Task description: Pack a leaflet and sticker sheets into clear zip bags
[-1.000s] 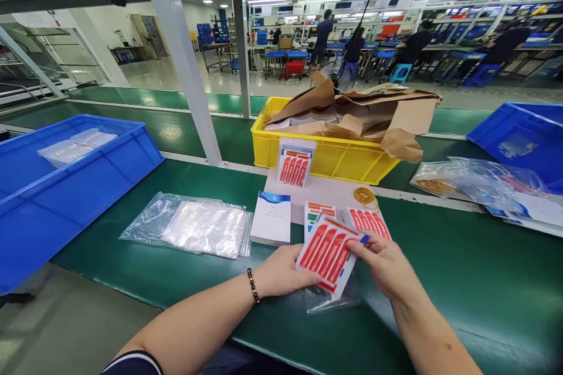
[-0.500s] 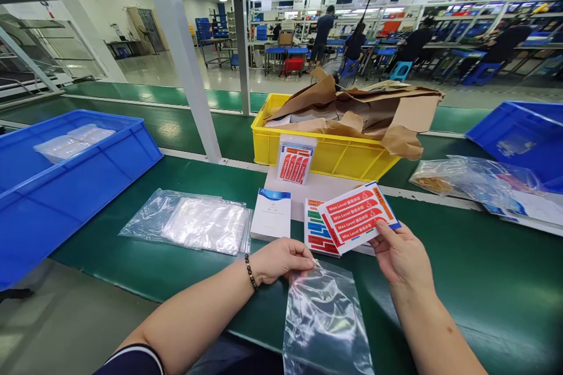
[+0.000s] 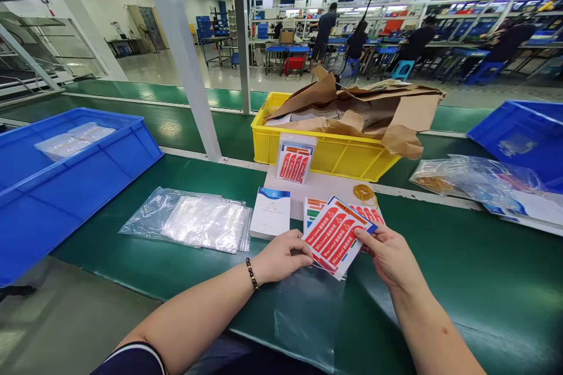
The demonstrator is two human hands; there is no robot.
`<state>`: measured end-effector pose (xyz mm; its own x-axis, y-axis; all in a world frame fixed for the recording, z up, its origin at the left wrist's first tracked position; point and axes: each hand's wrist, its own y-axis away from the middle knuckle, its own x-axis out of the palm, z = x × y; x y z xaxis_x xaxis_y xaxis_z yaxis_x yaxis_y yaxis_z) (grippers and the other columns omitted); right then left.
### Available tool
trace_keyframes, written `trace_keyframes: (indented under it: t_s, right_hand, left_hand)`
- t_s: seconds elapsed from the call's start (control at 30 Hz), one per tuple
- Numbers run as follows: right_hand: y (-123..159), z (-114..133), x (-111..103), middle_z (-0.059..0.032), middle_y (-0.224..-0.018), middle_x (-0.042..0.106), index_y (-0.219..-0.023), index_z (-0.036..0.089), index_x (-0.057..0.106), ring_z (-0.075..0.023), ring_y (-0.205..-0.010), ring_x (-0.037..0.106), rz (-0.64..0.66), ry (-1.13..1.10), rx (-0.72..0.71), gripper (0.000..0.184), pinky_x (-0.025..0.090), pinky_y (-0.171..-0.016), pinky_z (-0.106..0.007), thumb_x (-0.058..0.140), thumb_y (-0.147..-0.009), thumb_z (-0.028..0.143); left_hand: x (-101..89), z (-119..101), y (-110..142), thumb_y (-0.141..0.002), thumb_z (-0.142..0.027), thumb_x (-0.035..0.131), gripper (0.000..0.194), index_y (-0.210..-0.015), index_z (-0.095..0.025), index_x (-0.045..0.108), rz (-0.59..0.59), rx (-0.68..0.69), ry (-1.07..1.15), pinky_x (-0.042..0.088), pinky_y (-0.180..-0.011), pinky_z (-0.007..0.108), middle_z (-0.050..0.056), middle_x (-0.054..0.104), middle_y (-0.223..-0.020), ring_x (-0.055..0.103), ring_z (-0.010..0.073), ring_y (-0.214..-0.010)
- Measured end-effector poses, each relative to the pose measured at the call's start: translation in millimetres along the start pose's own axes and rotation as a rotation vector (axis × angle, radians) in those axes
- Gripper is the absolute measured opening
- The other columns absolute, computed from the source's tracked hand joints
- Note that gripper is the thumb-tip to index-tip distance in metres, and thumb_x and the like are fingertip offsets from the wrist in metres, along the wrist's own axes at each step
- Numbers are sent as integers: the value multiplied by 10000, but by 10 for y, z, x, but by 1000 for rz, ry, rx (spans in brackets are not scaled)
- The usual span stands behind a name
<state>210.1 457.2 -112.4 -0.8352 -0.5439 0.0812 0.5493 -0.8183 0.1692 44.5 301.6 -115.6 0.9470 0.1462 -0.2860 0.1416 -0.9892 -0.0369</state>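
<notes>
My right hand (image 3: 389, 252) pinches red-and-white sticker sheets (image 3: 336, 237), fanned slightly and marked "Max Level" and "Min Level". Closed at the mouth of a clear plastic bag (image 3: 308, 319) is my left hand (image 3: 285, 255), its fingertips at the sheets' lower left corner. The bag extends below the sheets toward the bench edge; whether any sheet edge is inside it I cannot tell. Behind the held sheets lie more sticker sheets (image 3: 311, 211), partly covered. A stack of white booklets (image 3: 271, 214) with a blue top stands beside them. Left of it lies a pile of clear bags (image 3: 202, 222).
A filled sticker bag (image 3: 295, 159) leans on the yellow crate (image 3: 328, 155), which holds brown paper. Yellow rubber bands (image 3: 364, 192) lie nearby. Blue bins stand left (image 3: 88, 170) and right (image 3: 519, 140). A white post (image 3: 180, 53) rises beyond the green bench. People work in the background.
My right hand has brought the sticker sheets left and down, over the bag's mouth, tilting them. The rubber bands and red stickers behind have come into view. My left hand stays almost in place.
</notes>
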Motion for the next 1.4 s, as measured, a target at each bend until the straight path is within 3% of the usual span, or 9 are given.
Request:
trace_keyframes:
  t_s: [0.17,0.33,0.43,0.5,0.6,0.77,0.93,1.1,1.4]
  right_hand:
    - [42,2,53,-41,-766,659,-916,172,578,-189,-707,608,152,76,16,359,500,-646,-316,701,-626,346]
    - [138,-21,181,16,-697,611,-1197,261,407,-162,-677,588,320,166,14,533,489,-650,-320,620,-718,357]
    - [194,33,219,-32,-814,598,-959,224,611,-176,-775,561,445,409,-118,264,460,-731,-325,556,-758,388]
    - [227,91,238,-50,-917,567,-746,202,667,-190,-875,529,585,549,-217,233,423,-810,-325,534,-771,391]
    - [257,147,255,-44,-923,549,-787,219,676,-188,-901,515,746,606,-228,216,409,-828,-325,529,-779,376]
    - [245,92,214,-43,-894,578,-916,216,639,-182,-848,542,652,532,-127,225,437,-756,-311,515,-792,358]
    - [229,15,187,-7,-760,558,-1075,204,541,-153,-719,543,534,447,-42,377,448,-641,-276,575,-743,381]
    - [231,14,239,-13,-728,583,-828,171,579,-158,-682,553,530,433,22,283,440,-598,-268,576,-722,433]
    - [305,41,400,-7,-711,573,-696,179,547,-139,-671,516,514,660,-252,198,406,-633,-251,484,-802,334]
  left_hand:
    - [51,33,1,-675,-159,598,23,-673,-154,620,-35,-28,34,385,-703,220,2,460,-808,467,110,-757]
    - [78,24,12,-700,-192,590,42,-688,-159,614,-111,-34,44,382,-704,226,-4,459,-769,461,108,-732]
    - [81,-5,24,-721,-214,578,73,-698,-153,611,-200,10,126,389,-748,238,14,481,-813,480,120,-780]
    - [93,-10,33,-726,-224,578,85,-710,-147,611,-234,50,186,394,-767,247,31,496,-860,494,131,-814]
    - [118,11,41,-725,-249,582,110,-711,-143,609,-264,59,249,399,-768,248,38,503,-872,502,135,-827]
    - [123,38,25,-647,-307,659,323,-904,-145,547,-185,-139,503,415,-661,232,23,552,-821,521,104,-688]
    - [98,21,13,-660,-359,619,251,-663,-121,543,-185,-212,464,393,-592,219,1,541,-638,489,96,-595]
    - [82,-6,25,-681,-306,580,179,-657,-131,553,-195,-179,288,387,-600,216,2,550,-651,486,101,-608]
    - [112,3,13,-667,-249,576,136,-667,-116,599,-166,-169,247,400,-615,217,19,591,-665,509,110,-624]
